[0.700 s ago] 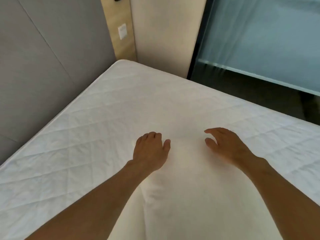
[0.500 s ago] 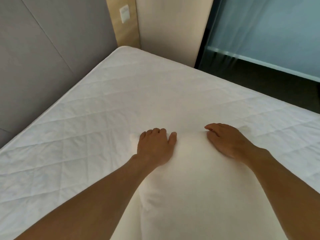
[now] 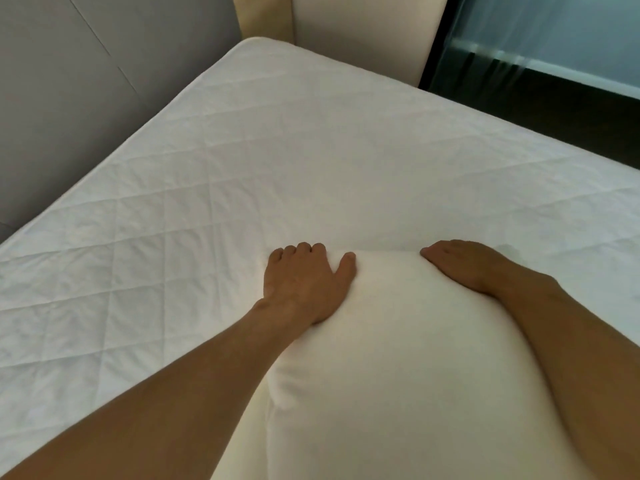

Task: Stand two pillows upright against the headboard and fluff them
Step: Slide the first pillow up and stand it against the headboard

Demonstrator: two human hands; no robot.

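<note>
A plump white pillow (image 3: 398,358) fills the lower middle of the view, above the quilted white mattress (image 3: 242,161). My left hand (image 3: 304,282) grips its far left corner, with the fingers curled over the edge and the thumb on top. My right hand (image 3: 464,265) holds the far right corner the same way. A cream layer (image 3: 239,441) shows under the pillow's left side; it may be a second pillow, I cannot tell. The grey padded headboard (image 3: 69,98) runs along the left, well apart from the pillow.
A wooden strip (image 3: 263,15) and a beige wall panel (image 3: 363,29) stand at the bed's far corner. Along the right side of the mattress lie dark floor (image 3: 571,109) and a glass partition (image 3: 554,26).
Both hands have gone from hovering spread over the pillow to closing on its far edge. The view has moved in closer over the bed.
</note>
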